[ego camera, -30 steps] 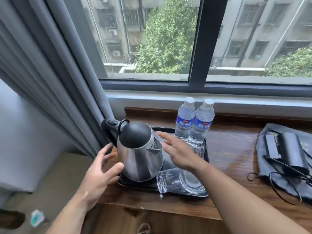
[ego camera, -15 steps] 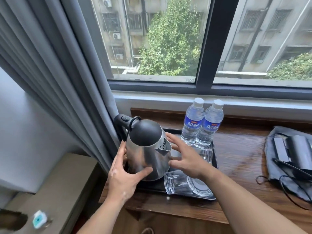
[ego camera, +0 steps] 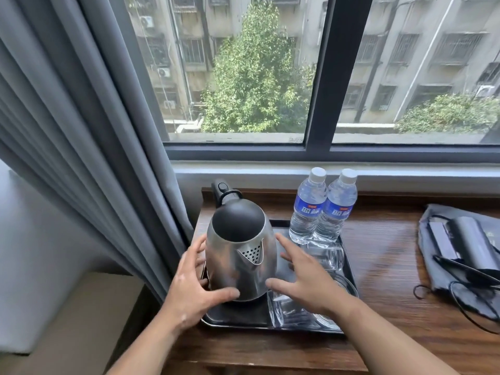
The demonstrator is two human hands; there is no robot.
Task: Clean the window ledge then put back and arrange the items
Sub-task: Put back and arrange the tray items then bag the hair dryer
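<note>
A steel kettle (ego camera: 238,255) with a black lid stands on a black tray (ego camera: 238,315) at the left end of the wooden window ledge (ego camera: 384,255), its spout facing me. My left hand (ego camera: 189,288) wraps its left side, thumb across the lower front. On the kettle's right side, my right hand (ego camera: 308,282) rests its thumb and forefinger with fingers spread. Two water bottles (ego camera: 322,212) stand at the tray's back right. Two clear glasses (ego camera: 324,255) lie on their sides on the tray's right part, the nearer one partly under my right wrist.
A grey curtain (ego camera: 94,158) hangs close to the kettle's left, touching the ledge's end. A dark pouch holding a black hair dryer and cord (ego camera: 465,244) lies on the ledge at the right. Bare wood shows between tray and pouch. The window frame runs behind.
Both hands closed in on the kettle from either side. The kettle has turned so its spout now faces me and its handle points toward the window.
</note>
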